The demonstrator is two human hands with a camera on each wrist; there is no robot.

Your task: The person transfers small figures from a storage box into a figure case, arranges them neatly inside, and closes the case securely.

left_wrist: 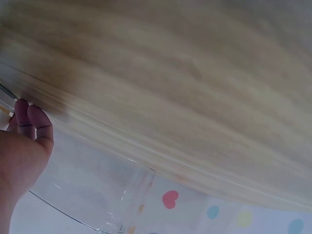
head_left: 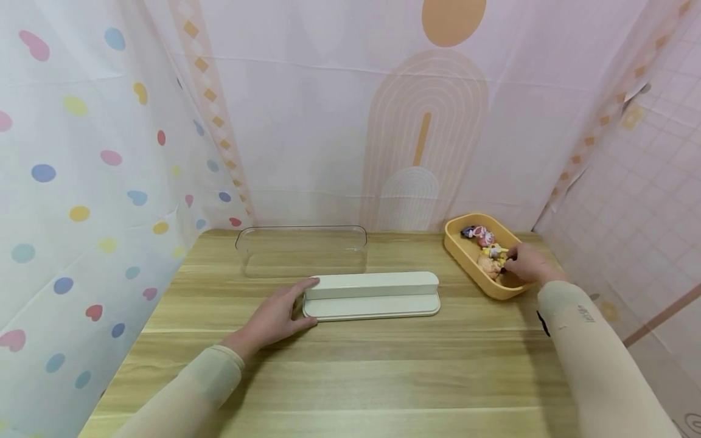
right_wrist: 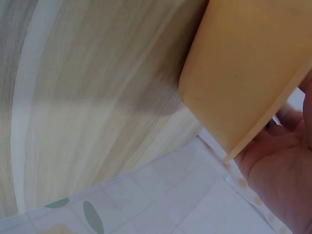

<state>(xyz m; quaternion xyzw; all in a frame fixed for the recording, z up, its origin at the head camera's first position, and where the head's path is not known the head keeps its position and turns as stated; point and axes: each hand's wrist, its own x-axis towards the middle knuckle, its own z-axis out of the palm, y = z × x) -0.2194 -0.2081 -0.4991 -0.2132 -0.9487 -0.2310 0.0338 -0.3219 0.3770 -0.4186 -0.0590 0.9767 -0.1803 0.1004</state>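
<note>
The left grip (head_left: 276, 313) is spread across the white stand (head_left: 372, 298) mid-tabletop (head_left: 350, 371), thumb and fingers clamped on its left end. Far right, the right grip (head_left: 530, 263) reaches among figurines (head_left: 487, 266) in the yellow tray (head_left: 467, 248); whether it clamps one, I cannot tell.

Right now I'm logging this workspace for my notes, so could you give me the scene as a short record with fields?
Surface: wood-grain table
Left hand: touching the left end of the white stepped base, thumb at its front
White stepped base: mid-table, lying lengthwise from left to right
Right hand: reaching into the yellow tray; grip unclear
Yellow tray: toward the table's far right
Small figurines: inside the tray
Clear box: behind the base, toward its left
Backdrop: patterned fabric
</note>
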